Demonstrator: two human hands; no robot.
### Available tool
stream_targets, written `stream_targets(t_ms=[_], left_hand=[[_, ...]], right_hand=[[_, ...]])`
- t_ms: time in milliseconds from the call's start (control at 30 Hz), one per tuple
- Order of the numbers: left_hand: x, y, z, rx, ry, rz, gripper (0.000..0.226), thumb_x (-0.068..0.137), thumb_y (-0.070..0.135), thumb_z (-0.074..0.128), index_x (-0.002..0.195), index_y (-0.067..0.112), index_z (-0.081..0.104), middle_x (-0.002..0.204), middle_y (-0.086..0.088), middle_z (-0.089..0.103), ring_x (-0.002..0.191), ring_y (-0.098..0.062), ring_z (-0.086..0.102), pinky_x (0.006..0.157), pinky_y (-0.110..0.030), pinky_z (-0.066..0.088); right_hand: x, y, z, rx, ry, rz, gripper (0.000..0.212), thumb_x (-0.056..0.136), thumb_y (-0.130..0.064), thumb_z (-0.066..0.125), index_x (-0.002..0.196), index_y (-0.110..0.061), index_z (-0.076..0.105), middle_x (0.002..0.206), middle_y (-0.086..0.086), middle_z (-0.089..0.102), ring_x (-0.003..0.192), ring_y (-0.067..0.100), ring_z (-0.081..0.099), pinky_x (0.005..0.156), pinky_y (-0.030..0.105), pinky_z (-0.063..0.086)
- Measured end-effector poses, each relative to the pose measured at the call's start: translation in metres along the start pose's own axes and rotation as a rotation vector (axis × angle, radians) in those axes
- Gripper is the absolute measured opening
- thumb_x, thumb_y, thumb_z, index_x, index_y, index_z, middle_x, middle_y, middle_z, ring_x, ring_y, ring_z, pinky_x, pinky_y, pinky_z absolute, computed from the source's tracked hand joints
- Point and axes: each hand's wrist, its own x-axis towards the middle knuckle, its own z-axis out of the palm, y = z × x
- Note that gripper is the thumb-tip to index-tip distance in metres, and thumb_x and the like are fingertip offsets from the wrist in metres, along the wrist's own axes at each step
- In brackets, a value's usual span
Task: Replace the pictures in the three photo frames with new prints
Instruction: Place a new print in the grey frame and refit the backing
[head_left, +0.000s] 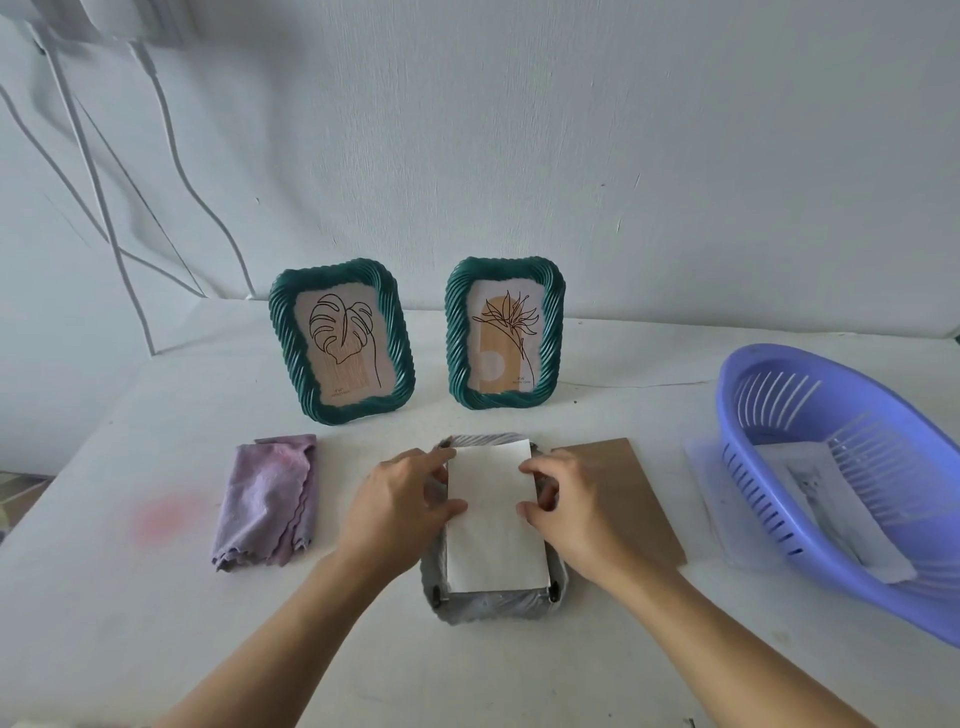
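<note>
Lying face down nearest the person, a picture frame (488, 607) shows its grey back in the middle of the white table (130, 623). A white sheet (493, 525) rests inside its opening, blank side up, its far end reaching over the frame's far edge. Two small metal tabs (437, 592) sit at the near corners of the opening, one on each side of the sheet. The left hand (405, 501) grips the sheet's left edge, thumb and forefinger curled onto the paper. The right hand (574, 514) grips the right edge the same way, its curled fingertips touching the paper opposite the left hand's. Just beside the right hand, a brown backing board (636, 493) lies flat on the table, partly hidden by the wrist. Left of the frame, apart from it, a folded purple cloth (270, 501) lies flat, and a faint pink stain (166, 517) marks the table further left. At the right edge a purple slotted basket (779, 410) rests partly on a pale sheet (709, 478), with a print (815, 486) inside it; the drawing on it is too faint to tell. Further back two green frames stand upright side by side: the left frame (340, 410) holds a line drawing of a leaf, the right frame (457, 332) a drawing of a flower over a tan arch. Behind them rises a white wall (623, 156), with a white wire stand (109, 228) at far left.
</note>
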Motion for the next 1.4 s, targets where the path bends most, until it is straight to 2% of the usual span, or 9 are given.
stream_targets(t_ms=[100, 233, 300, 400, 567, 800, 967, 1133, 1400], left_hand=[[-0.002, -0.003, 0.003, 0.047, 0.009, 0.023, 0.055, 0.078, 0.036, 0.081, 0.13, 0.027, 0.065, 0.11, 0.007, 0.063, 0.093, -0.02, 0.062, 0.078, -0.033, 0.049], [-0.006, -0.012, 0.005, 0.115, 0.013, 0.133, 0.04, 0.085, 0.037, 0.075, 0.124, 0.028, 0.069, 0.121, 0.008, 0.063, 0.104, -0.024, 0.057, 0.083, -0.038, 0.044], [-0.01, -0.016, 0.005, 0.199, -0.006, 0.186, 0.036, 0.09, 0.048, 0.065, 0.123, 0.033, 0.069, 0.131, 0.013, 0.06, 0.112, -0.022, 0.051, 0.082, -0.038, 0.036], [-0.017, -0.019, 0.004, 0.31, -0.105, 0.213, 0.056, 0.088, 0.071, 0.036, 0.129, 0.043, 0.061, 0.146, 0.023, 0.047, 0.123, -0.014, 0.039, 0.083, -0.038, 0.024], [-0.026, -0.021, 0.004, 0.42, -0.227, 0.213, 0.073, 0.085, 0.076, 0.015, 0.147, 0.045, 0.037, 0.161, 0.024, 0.017, 0.137, -0.013, 0.024, 0.092, -0.044, 0.024], [-0.027, -0.02, 0.004, 0.389, -0.24, 0.171, 0.077, 0.082, 0.075, 0.011, 0.148, 0.045, 0.035, 0.162, 0.021, 0.018, 0.137, -0.011, 0.028, 0.094, -0.044, 0.021], [-0.026, -0.021, 0.0, 0.389, -0.224, 0.184, 0.073, 0.082, 0.073, 0.017, 0.142, 0.043, 0.046, 0.159, 0.015, 0.031, 0.136, -0.014, 0.034, 0.094, -0.045, 0.021], [-0.027, -0.023, 0.001, 0.388, -0.201, 0.202, 0.068, 0.083, 0.072, 0.026, 0.136, 0.04, 0.053, 0.154, 0.011, 0.04, 0.131, -0.017, 0.043, 0.091, -0.044, 0.021], [-0.025, -0.023, -0.001, 0.381, -0.2, 0.192, 0.064, 0.085, 0.073, 0.032, 0.139, 0.043, 0.05, 0.155, 0.014, 0.038, 0.134, -0.014, 0.038, 0.092, -0.042, 0.017]], right_hand=[[-0.002, 0.003, 0.001, -0.043, 0.027, -0.068, 0.039, 0.07, -0.021, 0.083, 0.108, -0.023, 0.071, 0.095, -0.016, 0.053, 0.084, 0.013, 0.06, 0.082, 0.036, 0.054], [-0.003, 0.009, -0.002, -0.096, -0.021, -0.172, 0.037, 0.075, -0.021, 0.081, 0.11, -0.021, 0.073, 0.121, -0.006, 0.052, 0.102, 0.011, 0.058, 0.087, 0.024, 0.049], [-0.004, 0.012, -0.002, -0.119, -0.031, -0.223, 0.032, 0.078, -0.023, 0.078, 0.11, -0.023, 0.073, 0.125, -0.006, 0.053, 0.109, 0.013, 0.058, 0.091, 0.027, 0.049], [-0.008, 0.013, -0.005, -0.159, -0.062, -0.251, 0.031, 0.088, -0.035, 0.07, 0.115, -0.022, 0.071, 0.134, -0.008, 0.054, 0.124, 0.011, 0.048, 0.1, 0.024, 0.042], [-0.012, 0.014, -0.004, -0.255, -0.098, -0.279, 0.06, 0.082, -0.067, 0.051, 0.121, -0.025, 0.069, 0.139, -0.01, 0.05, 0.136, 0.009, 0.033, 0.104, 0.035, 0.038], [-0.013, 0.009, -0.003, -0.295, -0.099, -0.292, 0.05, 0.085, -0.059, 0.062, 0.126, -0.031, 0.063, 0.142, -0.009, 0.044, 0.139, 0.01, 0.028, 0.099, 0.037, 0.029], [-0.012, 0.009, -0.002, -0.319, -0.116, -0.312, 0.049, 0.085, -0.06, 0.06, 0.125, -0.032, 0.063, 0.143, -0.01, 0.044, 0.139, 0.009, 0.027, 0.098, 0.04, 0.033], [-0.013, 0.006, -0.004, -0.313, -0.155, -0.288, 0.049, 0.086, -0.06, 0.061, 0.128, -0.034, 0.061, 0.147, -0.012, 0.039, 0.139, 0.008, 0.026, 0.099, 0.039, 0.029], [-0.014, 0.003, -0.007, -0.316, -0.194, -0.258, 0.051, 0.087, -0.061, 0.059, 0.132, -0.036, 0.057, 0.15, -0.014, 0.033, 0.138, 0.009, 0.032, 0.103, 0.035, 0.024]])
